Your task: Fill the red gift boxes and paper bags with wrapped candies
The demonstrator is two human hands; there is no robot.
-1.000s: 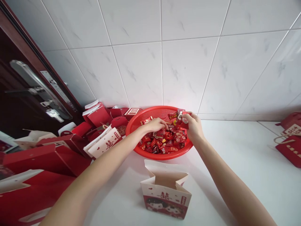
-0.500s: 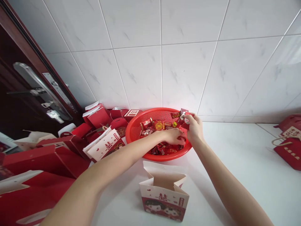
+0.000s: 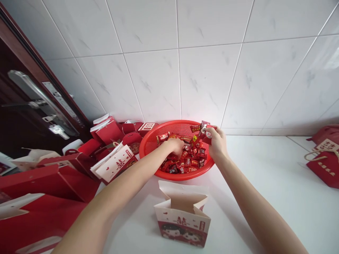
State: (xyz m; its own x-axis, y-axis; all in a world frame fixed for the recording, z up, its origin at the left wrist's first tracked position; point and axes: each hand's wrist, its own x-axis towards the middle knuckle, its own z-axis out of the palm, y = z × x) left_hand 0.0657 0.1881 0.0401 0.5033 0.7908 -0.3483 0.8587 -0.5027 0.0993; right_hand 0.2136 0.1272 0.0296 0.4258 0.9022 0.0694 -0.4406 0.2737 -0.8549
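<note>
Right hand [image 3: 218, 143] clamped on a few wrapped candies [image 3: 208, 135]; left hand [image 3: 177, 146] among more in one red basket [image 3: 185, 177], grip hidden, can't tell. One open gift bag [image 3: 182, 227] behind both hands. White surface [image 3: 254, 169] below, tiled wall [image 3: 206, 84] beyond.

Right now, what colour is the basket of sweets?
The mesh basket is bright red, clearest in the head view.
</note>
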